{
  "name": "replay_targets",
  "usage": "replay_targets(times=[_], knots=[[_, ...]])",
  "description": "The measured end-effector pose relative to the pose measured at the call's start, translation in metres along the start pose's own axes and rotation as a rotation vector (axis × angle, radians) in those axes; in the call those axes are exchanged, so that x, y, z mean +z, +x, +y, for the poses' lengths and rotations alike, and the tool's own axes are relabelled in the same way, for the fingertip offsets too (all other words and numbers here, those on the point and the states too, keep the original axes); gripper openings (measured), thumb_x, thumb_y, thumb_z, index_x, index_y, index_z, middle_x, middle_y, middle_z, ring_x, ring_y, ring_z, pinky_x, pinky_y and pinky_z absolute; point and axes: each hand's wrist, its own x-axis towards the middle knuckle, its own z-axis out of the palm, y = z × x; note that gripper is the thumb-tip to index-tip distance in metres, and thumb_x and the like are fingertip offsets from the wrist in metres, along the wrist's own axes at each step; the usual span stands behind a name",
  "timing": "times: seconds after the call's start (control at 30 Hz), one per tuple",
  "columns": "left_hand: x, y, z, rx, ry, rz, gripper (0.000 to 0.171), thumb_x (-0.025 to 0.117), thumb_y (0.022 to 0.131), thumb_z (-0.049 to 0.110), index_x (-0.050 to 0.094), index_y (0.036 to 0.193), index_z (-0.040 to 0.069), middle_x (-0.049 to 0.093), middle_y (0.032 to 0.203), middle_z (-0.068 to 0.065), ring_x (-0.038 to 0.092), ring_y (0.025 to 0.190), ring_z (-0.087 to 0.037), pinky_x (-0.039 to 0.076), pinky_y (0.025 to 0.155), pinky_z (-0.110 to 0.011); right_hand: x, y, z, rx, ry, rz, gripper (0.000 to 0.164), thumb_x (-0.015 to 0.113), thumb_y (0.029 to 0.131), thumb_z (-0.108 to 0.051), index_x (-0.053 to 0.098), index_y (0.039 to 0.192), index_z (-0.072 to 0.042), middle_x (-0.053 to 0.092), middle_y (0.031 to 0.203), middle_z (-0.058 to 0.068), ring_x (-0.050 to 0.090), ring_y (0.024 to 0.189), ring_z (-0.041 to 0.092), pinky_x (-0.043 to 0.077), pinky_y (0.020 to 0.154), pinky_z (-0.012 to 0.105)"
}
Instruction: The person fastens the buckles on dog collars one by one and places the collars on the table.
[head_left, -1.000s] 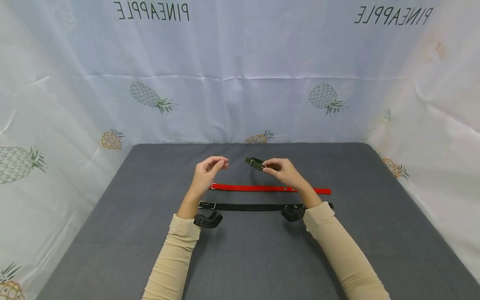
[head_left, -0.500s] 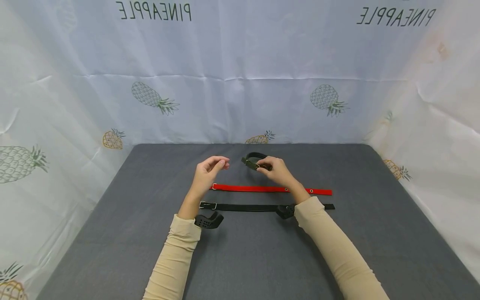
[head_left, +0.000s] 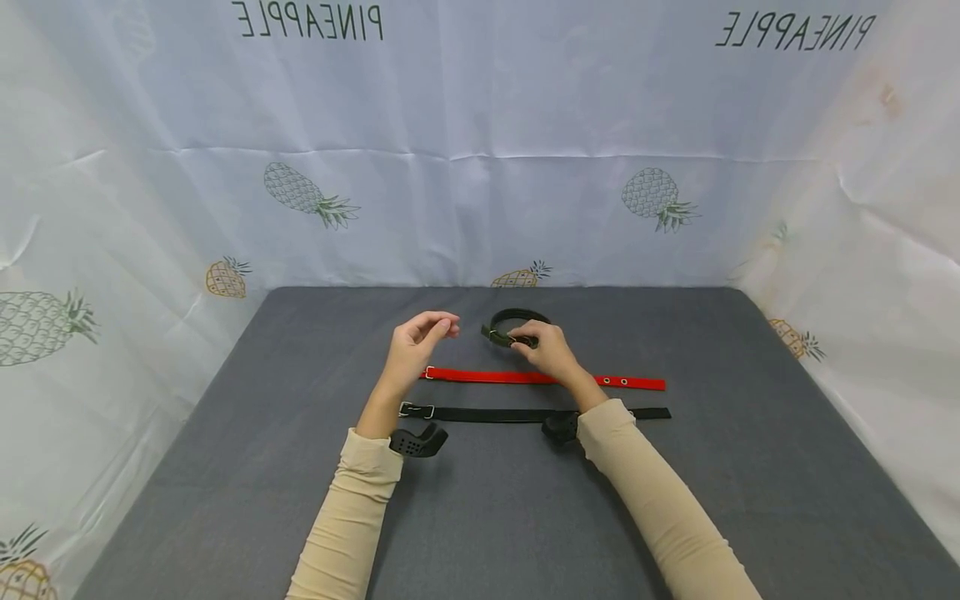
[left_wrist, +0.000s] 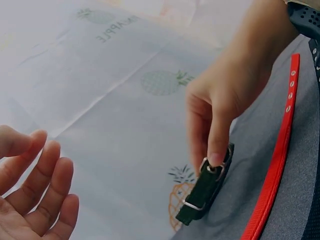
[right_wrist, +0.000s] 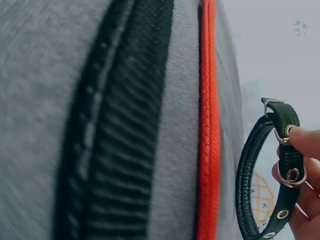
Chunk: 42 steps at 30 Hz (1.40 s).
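My right hand pinches a dark green collar between thumb and fingers, above the far part of the table. The collar is buckled into a loop; its metal buckle, ring and eyelets show in the right wrist view, thumb tip at an eyelet. To its left, my left hand hovers with loosely curled fingers and holds nothing. A red collar lies stretched out flat below both hands, its buckle at the left. Nearer to me lies a black collar, parallel to the red one. My right forearm hides part of both.
The dark grey table ends at a white curtain printed with pineapples, which hangs behind it and at both sides. Black wrist pieces hang under both wrists, close over the black collar.
My right hand has moved left and slightly toward me with the green collar, which has turned so its round loop shows. My left hand has stayed where it was.
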Motion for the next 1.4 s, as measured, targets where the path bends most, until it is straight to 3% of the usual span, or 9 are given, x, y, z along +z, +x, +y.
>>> replay_targets(times=[0.23,0.4,0.8,0.93,1.03,1.13,1.23,1.4], knots=[[0.000,0.000,0.001,-0.002,-0.008,-0.003,0.027,0.053,0.099,0.009,0.060,0.111,-0.014,0.068,0.088,0.016,0.065,0.086,0.003,0.051,0.090,-0.015,0.007,-0.002,0.001,0.111,0.040,0.022,0.025,0.070,0.087,-0.011,0.073,0.112,-0.006,0.071,0.116,0.017,0.065,0.111,0.034,0.052,0.096,0.049],[0.002,-0.001,0.002,-0.008,-0.027,0.002,0.027,0.054,0.098,0.009,0.060,0.111,-0.015,0.068,0.088,0.013,0.066,0.086,0.000,0.052,0.090,-0.015,0.011,-0.003,0.000,0.182,0.044,0.034,0.025,0.072,0.086,-0.013,0.074,0.111,-0.010,0.071,0.115,0.015,0.067,0.104,0.032,0.054,0.090,0.046],[0.003,-0.001,0.000,-0.013,-0.019,-0.009,0.026,0.053,0.098,0.008,0.059,0.111,-0.014,0.067,0.087,0.021,0.065,0.086,0.001,0.051,0.090,-0.014,0.017,-0.004,-0.001,0.211,0.021,-0.004,0.022,0.071,0.086,-0.009,0.076,0.107,-0.011,0.072,0.113,0.015,0.067,0.104,0.031,0.055,0.089,0.044],[0.004,0.000,-0.001,-0.010,-0.019,-0.011,0.027,0.053,0.098,0.007,0.059,0.111,-0.016,0.067,0.087,0.020,0.065,0.086,0.001,0.051,0.090,-0.014,0.018,-0.003,0.000,0.225,0.021,-0.056,0.025,0.070,0.087,-0.010,0.074,0.112,-0.010,0.070,0.118,0.016,0.065,0.111,0.032,0.053,0.093,0.045],[0.004,0.000,-0.001,-0.009,-0.023,-0.012,0.029,0.053,0.098,0.007,0.057,0.112,-0.018,0.067,0.087,0.020,0.065,0.086,0.001,0.051,0.090,-0.014,0.018,-0.004,-0.001,0.189,0.000,-0.122,0.033,0.068,0.090,-0.014,0.068,0.122,-0.008,0.065,0.128,0.017,0.058,0.122,0.035,0.046,0.104,0.050],[0.003,-0.001,-0.001,-0.012,-0.023,-0.011,0.030,0.053,0.099,0.008,0.057,0.112,-0.019,0.067,0.087,0.020,0.065,0.087,-0.001,0.051,0.090,-0.014,0.018,-0.004,0.000,0.109,-0.031,-0.180,0.043,0.065,0.093,-0.020,0.058,0.132,-0.003,0.057,0.137,0.020,0.050,0.132,0.036,0.029,0.117,0.055],[0.003,-0.001,-0.001,-0.019,-0.012,-0.008,0.028,0.053,0.099,0.010,0.059,0.111,-0.015,0.067,0.087,0.020,0.067,0.090,-0.009,0.051,0.090,-0.015,0.019,-0.004,0.000,0.062,-0.052,-0.216,0.050,0.061,0.095,-0.024,0.051,0.137,0.001,0.051,0.142,0.022,0.045,0.137,0.037,0.015,0.121,0.060],[0.003,-0.001,0.000,-0.024,-0.003,-0.004,0.026,0.053,0.099,0.010,0.061,0.110,-0.012,0.068,0.087,0.019,0.067,0.090,-0.010,0.052,0.090,-0.015,0.016,-0.007,-0.002,0.061,-0.060,-0.237,0.051,0.060,0.096,-0.026,0.049,0.139,0.000,0.050,0.144,0.021,0.044,0.138,0.037,0.013,0.120,0.061]])
